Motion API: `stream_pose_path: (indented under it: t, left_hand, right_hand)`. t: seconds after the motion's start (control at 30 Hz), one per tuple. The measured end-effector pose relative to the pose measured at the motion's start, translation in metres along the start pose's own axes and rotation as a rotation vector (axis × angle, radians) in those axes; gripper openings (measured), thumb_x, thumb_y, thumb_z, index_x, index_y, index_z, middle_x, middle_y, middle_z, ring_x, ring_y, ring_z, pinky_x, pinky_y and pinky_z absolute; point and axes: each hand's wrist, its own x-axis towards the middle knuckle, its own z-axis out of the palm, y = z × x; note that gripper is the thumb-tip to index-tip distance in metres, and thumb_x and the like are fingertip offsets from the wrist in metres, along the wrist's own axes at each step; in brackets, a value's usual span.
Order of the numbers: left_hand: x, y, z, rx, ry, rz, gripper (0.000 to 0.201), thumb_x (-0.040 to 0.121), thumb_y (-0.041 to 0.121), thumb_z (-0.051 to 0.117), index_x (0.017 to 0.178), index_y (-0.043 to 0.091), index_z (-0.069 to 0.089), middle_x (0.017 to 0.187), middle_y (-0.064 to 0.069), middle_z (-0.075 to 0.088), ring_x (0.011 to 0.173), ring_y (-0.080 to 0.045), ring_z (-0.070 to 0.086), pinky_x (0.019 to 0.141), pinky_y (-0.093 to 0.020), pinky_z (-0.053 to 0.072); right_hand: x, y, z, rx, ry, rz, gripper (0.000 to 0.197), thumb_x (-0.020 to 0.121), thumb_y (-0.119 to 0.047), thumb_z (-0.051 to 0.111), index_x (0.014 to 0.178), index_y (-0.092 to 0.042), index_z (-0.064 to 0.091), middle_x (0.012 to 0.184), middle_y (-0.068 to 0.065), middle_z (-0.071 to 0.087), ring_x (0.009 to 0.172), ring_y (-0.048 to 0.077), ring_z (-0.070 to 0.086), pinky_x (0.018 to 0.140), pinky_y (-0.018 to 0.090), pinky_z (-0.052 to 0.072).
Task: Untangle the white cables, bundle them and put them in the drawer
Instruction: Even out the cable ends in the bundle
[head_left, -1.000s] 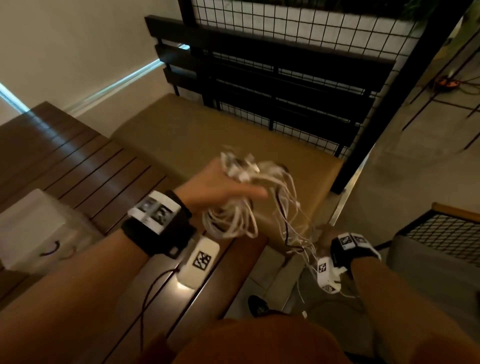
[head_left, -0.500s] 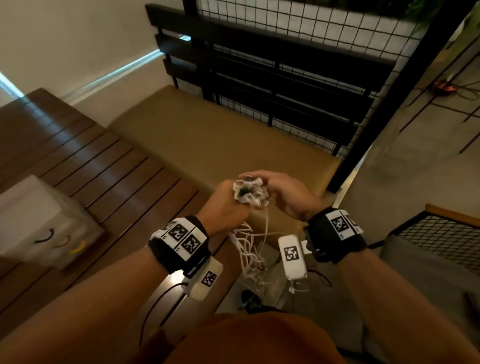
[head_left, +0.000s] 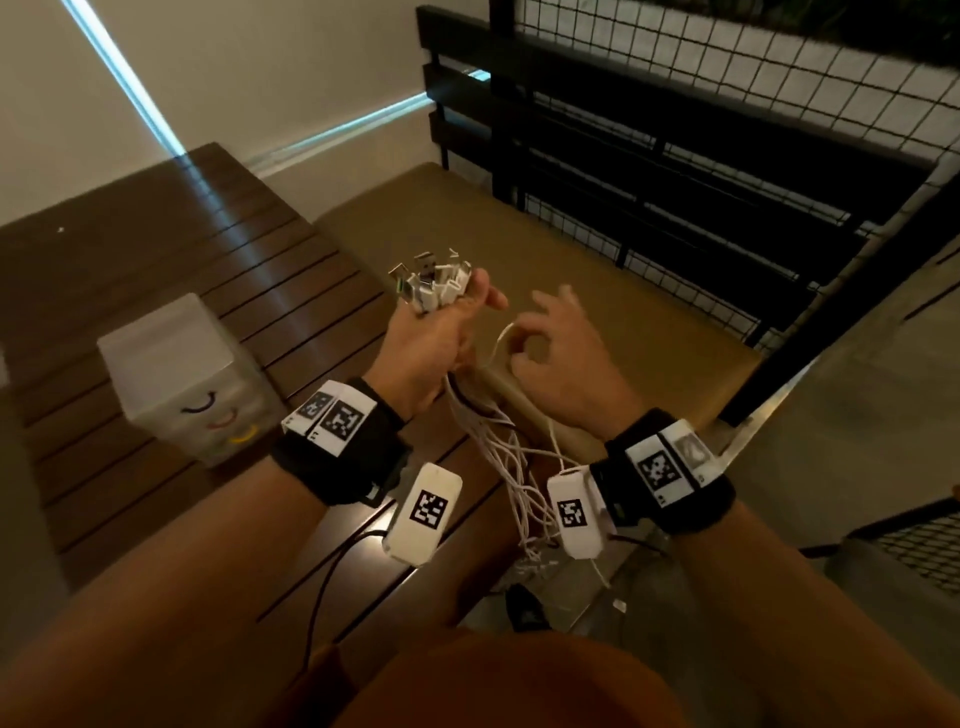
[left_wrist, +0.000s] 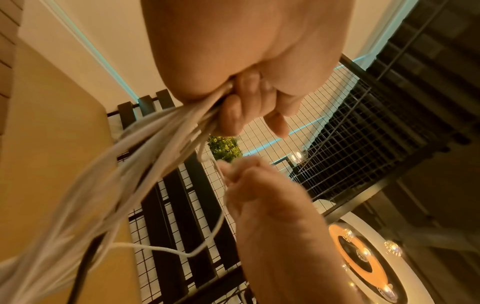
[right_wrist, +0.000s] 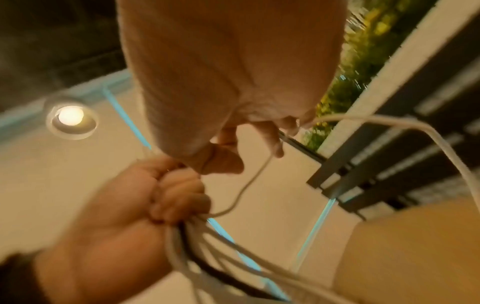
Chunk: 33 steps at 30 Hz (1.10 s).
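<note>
A: Right hand (head_left: 558, 358) is coming off the plug cluster (head_left: 434, 283), now pinching one loose strand lower down.

B: Left hand (head_left: 434, 353) is gripping the white cables (head_left: 511, 467) just below the plugs; tails are dangling past the surface (head_left: 156, 249) edge.

A: Light, limp, snag-prone. Judging it best to be holding near the plugs and combing downward.

Both bare forearms are wearing black wrist straps (head_left: 332, 457) bearing white tags with black square-code markings; a white camera block (head_left: 422, 514) with its own code is hanging beside each strap, the left one trailing a thin black wire (head_left: 332, 582).
</note>
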Motion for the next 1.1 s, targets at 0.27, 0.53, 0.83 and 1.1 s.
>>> stream_pose_path:
  t: [0.27,0.53,0.83,1.1]
  left_hand:
    - [-0.006,0.007,-0.027,-0.319,0.164,-0.014,0.03,0.103,0.034,0.038,0.086,0.016,0.054,0.046,0.007,0.053,0.04,-0.002,0.046,0.04,-0.015,0.039]
    - [-0.014,-0.015,-0.082,-0.35,0.302,-0.174,0.03,0.092,0.044,0.056,0.075,0.02,0.061,0.058,0.007,0.046,0.054,-0.007,0.044,0.054,-0.021,0.042]
    - [-0.046,-0.015,-0.168,0.121,0.105,-0.143,0.068,0.075,0.011,0.074,0.135,0.022,0.046,0.12,0.008,0.06,0.108,-0.001,0.058,0.084,-0.014,0.047]
    - [-0.067,0.008,-0.162,0.197,-0.183,-0.261,0.049,0.081,0.053,0.063,0.085,0.005,0.067,0.058,-0.01,0.062,0.063,-0.025,0.064,0.066,-0.033,0.052]
  right_hand:
    - [0.006,-0.042,0.037,0.647,-0.273,-0.201,0.074,0.08,-0.016,0.076,0.135,-0.028,0.028,0.109,-0.004,0.063,0.089,0.0,0.066,0.075,0.019,0.054]
    - [0.016,-0.058,0.079,0.287,-0.166,-0.315,0.026,0.097,-0.037,0.049,0.119,-0.023,0.054,0.089,-0.001,0.066,0.076,0.016,0.06,0.07,0.04,0.05]
    - [0.051,-0.085,0.039,-0.136,-0.678,-0.492,0.034,0.1,-0.038,0.045,0.089,-0.011,0.064,0.068,0.0,0.053,0.059,0.014,0.045,0.059,0.036,0.036]
    - [0.079,-0.148,0.036,-0.063,-0.762,-0.63,0.032,0.096,-0.044,0.049,0.085,-0.024,0.072,0.08,0.008,0.068,0.068,0.026,0.06,0.063,0.043,0.049]
